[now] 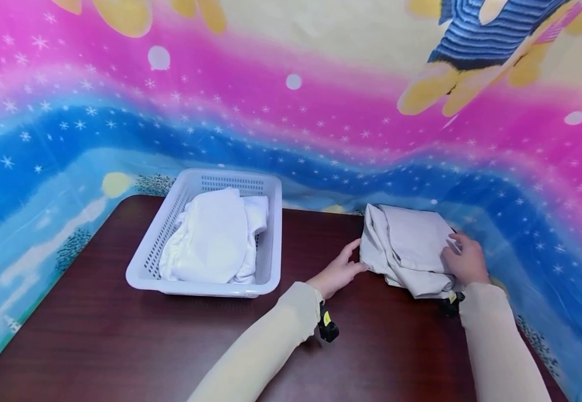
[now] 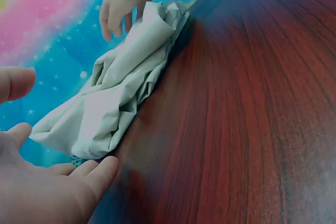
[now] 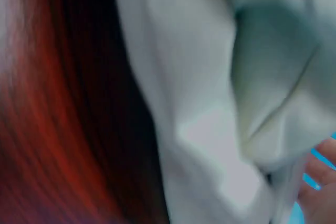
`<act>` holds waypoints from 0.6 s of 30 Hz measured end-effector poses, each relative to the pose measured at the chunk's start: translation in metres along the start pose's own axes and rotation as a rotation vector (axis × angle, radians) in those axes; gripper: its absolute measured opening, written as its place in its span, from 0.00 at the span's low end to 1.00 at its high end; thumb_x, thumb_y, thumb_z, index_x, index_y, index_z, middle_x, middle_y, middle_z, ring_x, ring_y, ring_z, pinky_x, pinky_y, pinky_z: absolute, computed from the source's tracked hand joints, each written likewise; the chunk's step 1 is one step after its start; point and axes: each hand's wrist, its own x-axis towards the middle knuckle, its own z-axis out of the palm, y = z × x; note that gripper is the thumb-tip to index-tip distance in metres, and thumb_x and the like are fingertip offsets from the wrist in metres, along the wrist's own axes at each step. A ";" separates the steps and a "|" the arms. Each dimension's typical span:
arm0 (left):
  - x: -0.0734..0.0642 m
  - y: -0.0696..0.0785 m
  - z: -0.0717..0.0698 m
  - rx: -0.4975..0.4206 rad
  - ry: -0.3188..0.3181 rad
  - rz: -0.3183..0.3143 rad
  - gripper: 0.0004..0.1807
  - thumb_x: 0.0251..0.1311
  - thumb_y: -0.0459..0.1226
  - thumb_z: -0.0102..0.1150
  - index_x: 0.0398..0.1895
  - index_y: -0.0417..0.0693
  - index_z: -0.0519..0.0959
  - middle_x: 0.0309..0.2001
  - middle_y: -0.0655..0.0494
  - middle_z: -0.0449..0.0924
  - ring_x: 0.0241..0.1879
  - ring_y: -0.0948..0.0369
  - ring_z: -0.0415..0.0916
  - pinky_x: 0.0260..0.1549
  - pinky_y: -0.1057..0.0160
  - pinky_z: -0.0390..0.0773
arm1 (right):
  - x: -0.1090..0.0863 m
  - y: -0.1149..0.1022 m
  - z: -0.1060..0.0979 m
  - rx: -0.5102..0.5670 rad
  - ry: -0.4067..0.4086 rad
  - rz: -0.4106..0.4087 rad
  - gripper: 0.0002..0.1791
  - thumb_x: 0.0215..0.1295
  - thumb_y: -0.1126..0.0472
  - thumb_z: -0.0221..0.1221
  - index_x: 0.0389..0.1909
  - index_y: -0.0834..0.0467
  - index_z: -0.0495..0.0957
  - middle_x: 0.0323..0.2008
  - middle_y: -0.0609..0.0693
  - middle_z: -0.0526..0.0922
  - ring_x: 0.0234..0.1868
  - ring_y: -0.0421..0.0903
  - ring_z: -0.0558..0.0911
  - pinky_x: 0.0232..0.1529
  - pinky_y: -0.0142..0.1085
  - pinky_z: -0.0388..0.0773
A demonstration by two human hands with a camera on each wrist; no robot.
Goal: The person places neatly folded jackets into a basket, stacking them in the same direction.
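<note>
A folded pale grey cloth [image 1: 414, 237] lies in a bulky stack on the right side of the table, with loose, wrinkled layers along its front. Beside its left edge is my left hand [image 1: 338, 272], fingers extended and spread, the fingertips right at the fabric. In the left wrist view, the left palm [image 2: 47, 195] faces the bunched end of the cloth [image 2: 113, 103]. My right hand [image 1: 467, 259] is at the cloth's right edge, its fingers loosely bent over that side. The right wrist view shows blurred folds [image 3: 194, 103] close up, with part of the right hand [image 3: 320, 192] at the edge.
On the left of the dark wooden table [image 1: 120, 335] stands a white plastic basket [image 1: 135, 273] with white folded fabric [image 1: 215, 234] inside. A colourful printed curtain [image 1: 291, 123] hangs behind the table's back edge and round its sides. Each wrist bears a small black camera [image 1: 328, 326].
</note>
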 end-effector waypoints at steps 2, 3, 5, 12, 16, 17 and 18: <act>0.003 -0.002 0.000 0.019 -0.011 -0.011 0.38 0.75 0.40 0.50 0.82 0.61 0.48 0.81 0.59 0.41 0.79 0.44 0.42 0.73 0.48 0.57 | 0.002 0.008 -0.002 -0.007 0.001 0.021 0.33 0.76 0.55 0.45 0.73 0.74 0.58 0.67 0.82 0.56 0.67 0.79 0.59 0.60 0.72 0.61; 0.004 -0.003 -0.001 0.028 -0.017 -0.016 0.37 0.75 0.40 0.50 0.82 0.61 0.48 0.81 0.59 0.41 0.79 0.44 0.43 0.73 0.48 0.57 | 0.003 0.011 -0.002 -0.010 0.002 0.032 0.34 0.76 0.55 0.45 0.73 0.74 0.58 0.68 0.82 0.56 0.67 0.79 0.59 0.59 0.72 0.62; 0.006 -0.004 0.000 0.035 -0.020 -0.022 0.37 0.75 0.40 0.50 0.82 0.61 0.48 0.81 0.60 0.41 0.79 0.44 0.43 0.73 0.49 0.56 | 0.002 0.015 -0.004 -0.030 -0.010 0.057 0.35 0.76 0.53 0.45 0.74 0.73 0.56 0.68 0.82 0.55 0.67 0.80 0.58 0.59 0.73 0.62; 0.015 -0.008 0.003 0.011 -0.012 -0.027 0.37 0.76 0.40 0.50 0.83 0.58 0.48 0.82 0.57 0.40 0.79 0.46 0.42 0.74 0.50 0.55 | 0.001 0.023 -0.005 -0.031 -0.186 0.146 0.47 0.77 0.41 0.45 0.79 0.69 0.37 0.74 0.78 0.44 0.71 0.80 0.50 0.62 0.73 0.58; 0.021 -0.009 0.004 0.037 -0.013 -0.003 0.36 0.76 0.40 0.49 0.82 0.58 0.49 0.82 0.56 0.41 0.79 0.48 0.43 0.74 0.52 0.55 | 0.002 0.023 -0.005 0.009 -0.249 0.154 0.51 0.76 0.38 0.46 0.79 0.67 0.33 0.76 0.76 0.39 0.72 0.79 0.45 0.64 0.73 0.54; 0.022 -0.008 0.005 0.047 -0.010 0.005 0.35 0.76 0.40 0.49 0.82 0.58 0.50 0.82 0.56 0.42 0.79 0.48 0.43 0.74 0.52 0.55 | 0.002 0.023 -0.006 0.013 -0.260 0.147 0.52 0.75 0.37 0.47 0.79 0.68 0.32 0.76 0.76 0.38 0.73 0.79 0.44 0.64 0.73 0.53; 0.023 -0.008 0.006 0.055 -0.009 0.011 0.35 0.76 0.40 0.48 0.82 0.59 0.50 0.82 0.56 0.42 0.79 0.49 0.43 0.74 0.52 0.56 | 0.003 0.023 -0.006 0.019 -0.270 0.143 0.53 0.75 0.37 0.47 0.79 0.67 0.32 0.76 0.76 0.37 0.73 0.79 0.43 0.65 0.73 0.53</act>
